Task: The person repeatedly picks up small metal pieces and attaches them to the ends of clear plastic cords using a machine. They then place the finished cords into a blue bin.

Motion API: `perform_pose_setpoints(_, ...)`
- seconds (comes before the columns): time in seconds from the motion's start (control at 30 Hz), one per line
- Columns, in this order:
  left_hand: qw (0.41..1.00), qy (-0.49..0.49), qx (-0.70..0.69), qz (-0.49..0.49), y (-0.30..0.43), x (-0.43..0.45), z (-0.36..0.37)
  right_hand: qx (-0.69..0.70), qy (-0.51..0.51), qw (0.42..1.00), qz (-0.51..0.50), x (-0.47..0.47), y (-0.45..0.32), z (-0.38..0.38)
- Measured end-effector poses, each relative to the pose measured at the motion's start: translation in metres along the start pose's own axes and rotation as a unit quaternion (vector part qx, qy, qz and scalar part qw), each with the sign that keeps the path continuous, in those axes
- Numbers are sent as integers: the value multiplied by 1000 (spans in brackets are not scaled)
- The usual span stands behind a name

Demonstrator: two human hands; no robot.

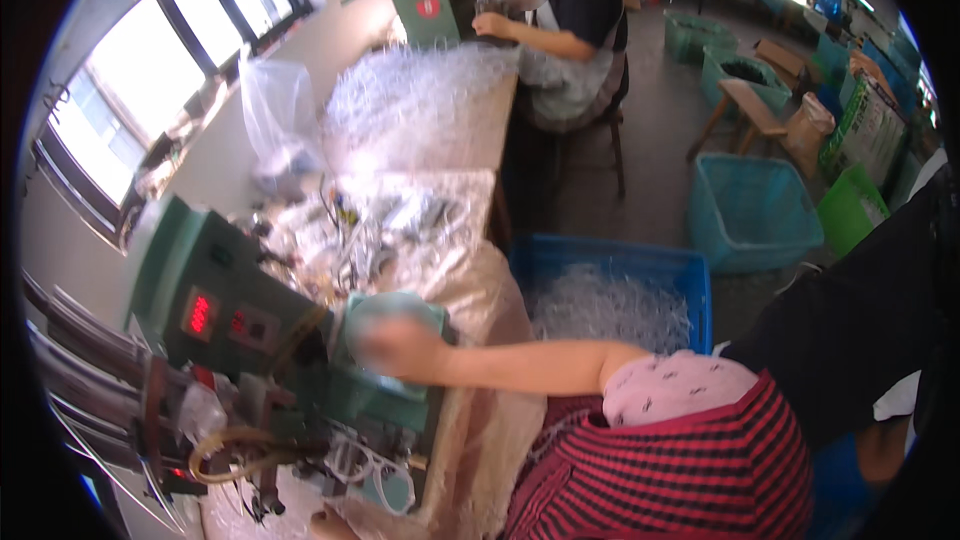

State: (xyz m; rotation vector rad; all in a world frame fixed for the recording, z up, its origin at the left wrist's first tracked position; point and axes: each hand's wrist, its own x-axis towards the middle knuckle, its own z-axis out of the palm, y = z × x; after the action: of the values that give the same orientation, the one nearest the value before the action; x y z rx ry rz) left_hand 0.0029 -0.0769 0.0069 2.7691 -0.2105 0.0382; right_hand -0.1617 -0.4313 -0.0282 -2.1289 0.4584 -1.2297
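My right hand [401, 349] is blurred, over a pale green round part [390, 315] on the green bench machine [202, 270]; its fingers and anything in them cannot be made out. At the bottom edge only a small part of my left hand [330, 523] shows, close to the machine's lower fixture. A clear plastic eyeglass frame [394, 486] lies tilted at that fixture, right above my left hand; whether the hand touches it cannot be told. The machine has red lit digits and a looped tan hose [225, 457].
A cluttered cloth-covered bench [480, 277] holds loose parts. Beside it a blue crate [701, 300] contains many clear pieces. Farther off, a person [589, 15] sits at another machine by a table [480, 142] heaped with clear frames. A teal bin [757, 217] stands on the floor.
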Motion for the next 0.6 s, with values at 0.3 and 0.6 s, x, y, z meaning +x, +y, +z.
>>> perform_pose_setpoints(0.3,835,100,-536,69,30,-10,-53,39,-18,999,28,23,-8,-17)
perform_pose_setpoints(0.6,795,141,-587,63,-2,-82,-24,175,-124,967,136,3,-65,-71)
